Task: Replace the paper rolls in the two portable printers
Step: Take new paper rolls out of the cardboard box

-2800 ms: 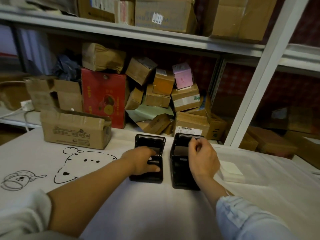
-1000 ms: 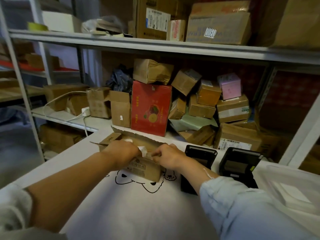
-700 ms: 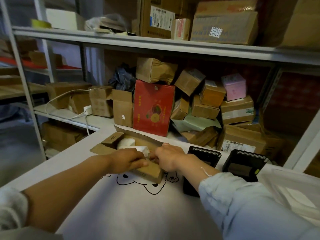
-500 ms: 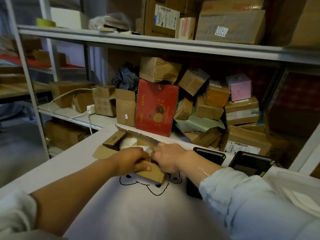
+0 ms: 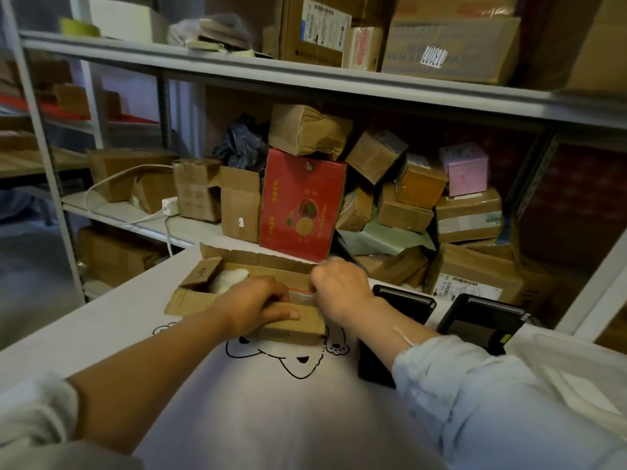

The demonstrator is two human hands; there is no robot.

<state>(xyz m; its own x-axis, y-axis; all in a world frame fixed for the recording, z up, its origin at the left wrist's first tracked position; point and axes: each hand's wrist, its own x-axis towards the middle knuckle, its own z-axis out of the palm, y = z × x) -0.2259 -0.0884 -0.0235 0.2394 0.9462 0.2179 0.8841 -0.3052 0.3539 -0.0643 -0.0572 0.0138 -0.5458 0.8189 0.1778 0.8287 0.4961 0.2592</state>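
Single head-worn wide-angle view, looking forward and down, close over table (image 5: pixel 101 334), facing shelving (image 5: pixel 305 79).

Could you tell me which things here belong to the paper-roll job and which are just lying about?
Job: open cardboard box under both hands; white rolls inside; two black printers.

Lying about: red box, pink box, power strip, shelf cartons.

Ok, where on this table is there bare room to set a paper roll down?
Bare cloth left of the open cardboard box, and the near stretch between both forearms. Crowded: the two printers right of the box, the clear tray beyond, parcels behind.
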